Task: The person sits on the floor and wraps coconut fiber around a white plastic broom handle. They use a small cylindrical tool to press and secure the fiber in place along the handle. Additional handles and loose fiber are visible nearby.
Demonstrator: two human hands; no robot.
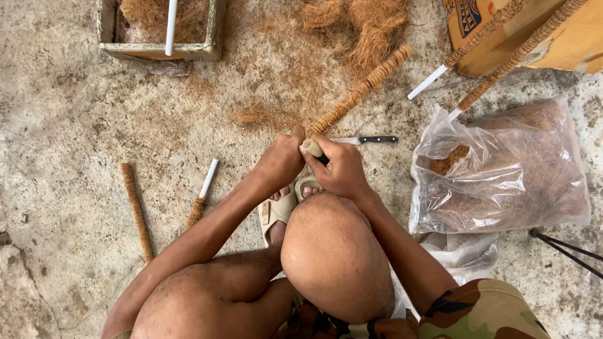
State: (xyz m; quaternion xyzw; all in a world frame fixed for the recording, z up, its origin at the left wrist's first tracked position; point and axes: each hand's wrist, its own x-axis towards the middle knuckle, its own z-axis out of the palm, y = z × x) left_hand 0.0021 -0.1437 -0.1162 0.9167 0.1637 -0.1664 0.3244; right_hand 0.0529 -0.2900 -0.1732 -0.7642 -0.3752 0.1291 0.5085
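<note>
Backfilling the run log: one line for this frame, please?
left hand: grips fibre-wrapped pole near its end | right hand: on pole's pale end | knife: on floor, untouched | fibre bag: right

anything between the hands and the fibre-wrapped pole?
Nothing visible. Both the left hand and right hand already grip the near end of the fibre-wrapped pole. The knife lies beside it on the floor, clear.

Rough concrete floor (75,125), dusted with coir. On it: knife (364,140), clear bag (502,169) of fibre, loose fibre pile (358,22), wrapped stick (137,210), half-wrapped pipe (202,194), tray (160,47) top left, box (534,37) top right.
</note>
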